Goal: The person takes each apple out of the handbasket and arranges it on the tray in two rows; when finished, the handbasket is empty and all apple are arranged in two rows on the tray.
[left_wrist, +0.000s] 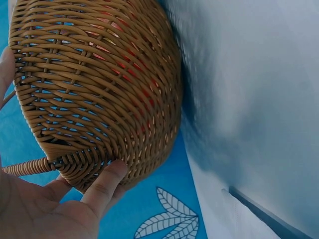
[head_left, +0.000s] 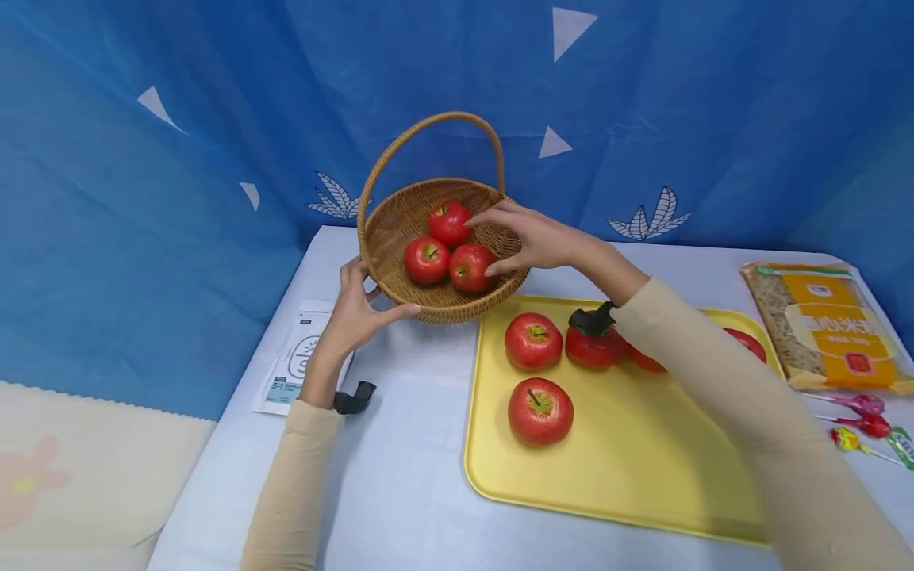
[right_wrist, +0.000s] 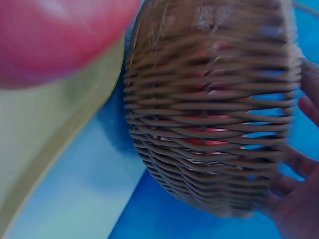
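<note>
Nearest the camera, your two beige sleeves rise from the bottom edge of the head view toward the centre. Your left hand [head_left: 355, 311] grips the near left rim of the round woven wicker basket with the arched handle [head_left: 400, 214], thumb inside the rim and fingers curled under the wall; the left wrist view shows a fingertip [left_wrist: 107, 181] pressed against the weave. The basket is tilted toward you, upper centre of the frame, on the pale blue table [head_left: 400, 476]. Three red apples [head_left: 450, 250] lie inside it, touching one another. Your right hand [head_left: 531, 238] reaches over the far right rim with fingers spread and relaxed, its fingertips touching the apples; it holds nothing. Lower right of the basket, the flat yellow plastic tray [head_left: 643, 468] carries more red apples [head_left: 539, 410], some partly hidden behind your right forearm.
</note>
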`<state>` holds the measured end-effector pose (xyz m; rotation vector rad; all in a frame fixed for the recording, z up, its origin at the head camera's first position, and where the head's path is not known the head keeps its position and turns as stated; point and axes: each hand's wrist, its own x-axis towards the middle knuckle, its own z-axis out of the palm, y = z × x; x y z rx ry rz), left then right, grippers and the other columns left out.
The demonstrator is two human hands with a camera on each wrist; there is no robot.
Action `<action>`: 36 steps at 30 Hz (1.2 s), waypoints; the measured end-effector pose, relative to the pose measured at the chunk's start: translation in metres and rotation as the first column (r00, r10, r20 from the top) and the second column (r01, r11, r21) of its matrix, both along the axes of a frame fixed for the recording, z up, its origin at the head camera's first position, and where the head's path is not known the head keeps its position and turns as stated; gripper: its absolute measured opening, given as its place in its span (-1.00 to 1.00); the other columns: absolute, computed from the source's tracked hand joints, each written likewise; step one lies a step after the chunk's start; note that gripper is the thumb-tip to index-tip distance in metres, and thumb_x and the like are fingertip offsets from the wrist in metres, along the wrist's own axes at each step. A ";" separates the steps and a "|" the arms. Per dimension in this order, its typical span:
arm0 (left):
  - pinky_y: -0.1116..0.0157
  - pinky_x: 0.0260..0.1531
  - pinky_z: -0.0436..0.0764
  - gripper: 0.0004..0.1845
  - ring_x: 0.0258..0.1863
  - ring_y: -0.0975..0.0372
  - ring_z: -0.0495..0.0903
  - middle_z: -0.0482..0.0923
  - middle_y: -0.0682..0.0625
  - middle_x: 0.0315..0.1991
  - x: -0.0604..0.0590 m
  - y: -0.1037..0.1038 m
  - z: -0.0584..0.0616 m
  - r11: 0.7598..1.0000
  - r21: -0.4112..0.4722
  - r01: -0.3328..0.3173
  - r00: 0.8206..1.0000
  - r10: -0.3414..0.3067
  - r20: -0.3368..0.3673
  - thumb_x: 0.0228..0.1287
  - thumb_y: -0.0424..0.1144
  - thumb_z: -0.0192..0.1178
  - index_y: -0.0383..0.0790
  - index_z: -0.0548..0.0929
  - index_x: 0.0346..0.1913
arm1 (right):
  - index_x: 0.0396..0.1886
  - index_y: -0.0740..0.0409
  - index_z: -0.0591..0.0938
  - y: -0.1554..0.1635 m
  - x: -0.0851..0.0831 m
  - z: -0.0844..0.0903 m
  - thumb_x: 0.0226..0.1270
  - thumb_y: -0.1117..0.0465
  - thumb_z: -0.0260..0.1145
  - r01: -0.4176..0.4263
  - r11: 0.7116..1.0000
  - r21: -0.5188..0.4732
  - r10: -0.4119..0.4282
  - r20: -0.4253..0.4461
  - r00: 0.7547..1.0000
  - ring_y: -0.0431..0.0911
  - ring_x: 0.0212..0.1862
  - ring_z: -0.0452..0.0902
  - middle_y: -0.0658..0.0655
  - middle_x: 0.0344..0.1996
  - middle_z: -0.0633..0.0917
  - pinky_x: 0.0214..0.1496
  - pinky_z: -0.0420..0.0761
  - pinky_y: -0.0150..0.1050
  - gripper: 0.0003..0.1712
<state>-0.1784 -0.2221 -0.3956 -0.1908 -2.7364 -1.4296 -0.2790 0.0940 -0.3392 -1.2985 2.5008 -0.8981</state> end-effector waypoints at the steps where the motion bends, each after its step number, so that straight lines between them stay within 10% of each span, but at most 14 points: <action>1: -0.03 0.28 0.50 0.13 0.38 0.00 0.26 -0.06 -0.16 0.44 0.000 0.001 0.000 1.000 0.003 0.003 1.000 -0.003 0.001 -0.06 0.05 0.54 -0.20 0.07 0.49 | 0.38 -0.02 0.40 -0.004 -0.007 -0.001 0.11 -0.02 0.53 -0.004 0.999 0.041 0.004 0.008 1.000 0.05 0.33 0.27 0.14 0.27 0.42 0.39 0.37 0.12 -0.15; 18: 0.02 0.27 0.52 0.14 0.38 0.06 0.26 -0.06 -0.13 0.45 -0.004 0.009 0.006 1.000 -0.009 0.006 1.000 -0.006 -0.020 -0.07 0.07 0.54 -0.24 0.09 0.48 | 0.26 -0.05 0.45 -0.045 -0.037 -0.015 0.08 0.07 0.55 -0.083 0.910 0.407 0.059 0.070 0.996 0.13 0.34 0.27 0.24 0.27 0.40 0.43 0.34 0.12 -0.26; 28: -0.03 0.26 0.51 0.12 0.36 0.03 0.28 -0.05 -0.14 0.46 0.000 0.004 0.002 1.000 0.004 -0.004 1.000 0.004 0.001 -0.06 0.06 0.54 -0.21 0.10 0.48 | 0.27 0.02 0.45 -0.026 -0.021 0.002 0.02 0.03 0.59 -0.046 0.996 0.072 0.047 -0.016 0.999 0.00 0.27 0.34 0.11 0.22 0.45 0.31 0.50 0.01 -0.20; 36: 0.03 0.27 0.52 0.13 0.36 0.02 0.29 -0.05 -0.14 0.46 0.000 0.002 0.000 1.000 -0.012 -0.013 1.000 0.013 0.002 -0.07 0.08 0.54 -0.22 0.10 0.48 | 0.28 -0.02 0.49 0.035 0.040 0.018 -0.07 0.10 0.64 0.071 0.981 -0.179 -0.076 -0.018 0.997 -0.11 0.11 0.41 0.07 0.10 0.43 -0.13 0.73 -0.22 -0.16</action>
